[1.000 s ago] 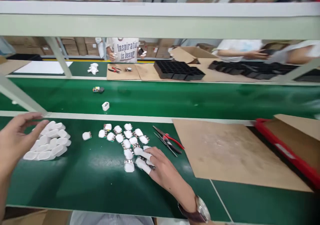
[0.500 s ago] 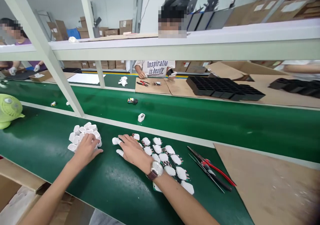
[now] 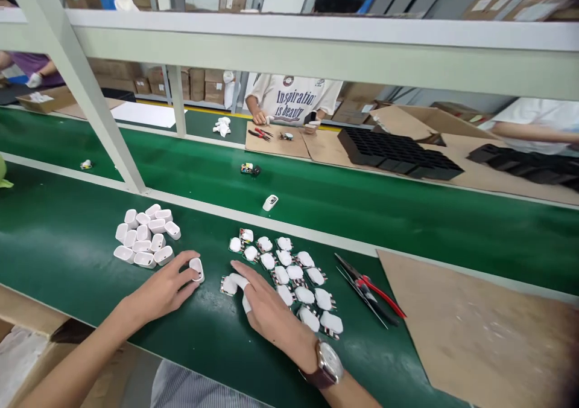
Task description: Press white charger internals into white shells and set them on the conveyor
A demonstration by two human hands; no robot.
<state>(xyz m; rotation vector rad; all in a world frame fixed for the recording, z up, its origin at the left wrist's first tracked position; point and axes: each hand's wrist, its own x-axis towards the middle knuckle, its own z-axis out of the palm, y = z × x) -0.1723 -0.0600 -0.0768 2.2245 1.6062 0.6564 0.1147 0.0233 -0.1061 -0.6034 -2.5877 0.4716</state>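
Observation:
My left hand [image 3: 169, 290] pinches a small white plastic housing [image 3: 196, 270] between thumb and fingers, just above the green bench or touching it. To its left, several like housings [image 3: 143, 233] stand in a cluster, open ends up. My right hand [image 3: 275, 314], with white finger covers and a watch [image 3: 329, 363] on the wrist, has its thumb and a finger at a small circuit board with a white pad [image 3: 228, 285]. The exact contact is partly hidden. Beyond that hand, several more padded circuit boards [image 3: 284, 258] lie in slanting rows.
Pliers [image 3: 368, 287] and tweezers [image 3: 362, 297] lie right of the boards, beside a cardboard sheet [image 3: 479, 323]. A green belt [image 3: 344, 200] carries a white housing [image 3: 270, 203] and a board [image 3: 249, 169]. A frame post [image 3: 90, 94] rises at left. A co-worker [image 3: 294, 100] sits opposite.
My left hand has come right from the cluster with one housing. My right hand has moved nearer to me, and a circuit board has shifted with it. The camera view has tilted down.

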